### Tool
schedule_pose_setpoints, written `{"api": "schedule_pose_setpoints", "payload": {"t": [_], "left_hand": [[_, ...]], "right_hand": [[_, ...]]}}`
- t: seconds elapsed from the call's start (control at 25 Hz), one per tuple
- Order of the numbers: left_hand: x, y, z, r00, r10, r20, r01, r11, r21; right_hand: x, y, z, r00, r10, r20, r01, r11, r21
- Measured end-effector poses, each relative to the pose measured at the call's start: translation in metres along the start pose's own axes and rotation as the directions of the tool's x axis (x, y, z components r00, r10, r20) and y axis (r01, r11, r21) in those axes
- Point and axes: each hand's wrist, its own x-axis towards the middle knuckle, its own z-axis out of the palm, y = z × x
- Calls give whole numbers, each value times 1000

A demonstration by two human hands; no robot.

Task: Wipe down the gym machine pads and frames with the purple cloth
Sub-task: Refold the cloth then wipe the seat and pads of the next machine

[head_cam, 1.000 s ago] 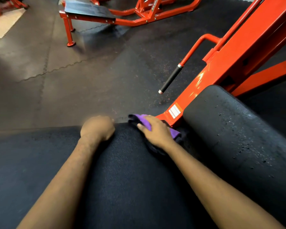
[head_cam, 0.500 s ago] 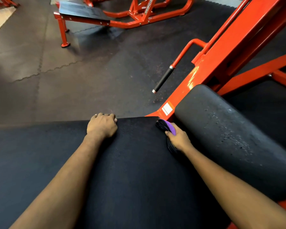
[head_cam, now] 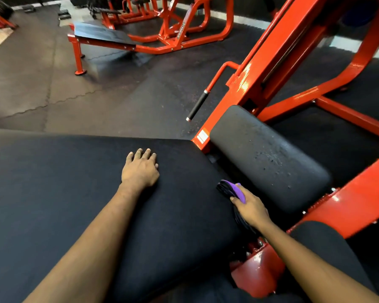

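Note:
A large black pad (head_cam: pixel 64 193) fills the lower left of the head view. My left hand (head_cam: pixel 140 169) rests flat on its top, fingers straight, a little back from the far edge. My right hand (head_cam: pixel 251 207) grips the purple cloth (head_cam: pixel 235 190) against the pad's right side edge, in the gap beside a smaller black pad (head_cam: pixel 269 158). Part of the cloth looks dark and hangs below my palm. The machine's red frame (head_cam: pixel 278 53) rises behind the smaller pad.
A black-gripped handle (head_cam: pixel 198 104) sticks out from the red frame toward the floor. Another black pad (head_cam: pixel 324 243) and a red base piece (head_cam: pixel 258 274) lie at lower right. A red bench machine (head_cam: pixel 105 36) stands on the dark rubber floor (head_cam: pixel 53 88) beyond.
My right hand slid the cloth from the pad's far right corner back along its side edge toward me. My left hand left the far edge, where its fingers curled over, and lies flat on top.

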Motion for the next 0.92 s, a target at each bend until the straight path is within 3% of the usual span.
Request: {"api": "schedule_pose_setpoints", "payload": {"t": [0.08, 0.2, 0.28, 0.32, 0.4, 0.48, 0.52, 0.56, 0.64, 0.72, 0.76, 0.8, 0.84, 0.92], "left_hand": [[-19, 7, -1, 1000, 22, 3, -22, 1000, 0], [-46, 9, -10, 997, 40, 70, -38, 999, -32], [-61, 1, -16, 996, 57, 75, -54, 998, -38], [-68, -6, -20, 996, 63, 70, -60, 997, -40], [-88, -20, -27, 997, 53, 62, -51, 998, -28], [-108, -31, -27, 998, 27, 51, -26, 999, -19], [-118, -35, -28, 998, 15, 54, -14, 1000, -20], [-126, -35, -28, 999, 8, 49, -7, 1000, -17], [-137, -31, -24, 1000, -8, 0, 8, 1000, -4], [-137, -27, -25, 999, -31, -44, 30, 999, -21], [-133, -26, -26, 998, -43, -49, 41, 999, -35], [-128, -26, -26, 998, -51, -47, 49, 998, -39], [-121, -28, -27, 998, -52, -43, 51, 998, -34], [-100, -36, -29, 999, -45, -27, 44, 999, -30]], "right_hand": [[-18, 10, -5, 1000, -19, -22, 20, 999, 32], [-44, -21, -2, 996, -58, -69, 54, 997, -56], [-72, -61, 13, 961, -270, -56, 267, 962, -54], [-92, -83, 21, 904, -425, -35, 425, 905, -5], [-131, -110, 32, 708, -706, 28, 703, 708, 68], [-145, -107, 29, 514, -855, 67, 845, 519, 127], [-137, -97, 24, 488, -870, 66, 859, 492, 142], [-123, -84, 19, 522, -851, 55, 842, 525, 126], [-80, -48, 14, 711, -703, 7, 702, 710, 47], [-33, -23, 3, 908, -419, 4, 419, 908, -24], [-16, -21, 0, 963, -269, 13, 270, 962, -49], [-6, -26, 2, 981, -192, 14, 192, 980, -60], [-2, -36, 8, 975, -221, 6, 221, 974, -60], [-28, -71, 22, 872, -489, 35, 489, 872, -14]]}}
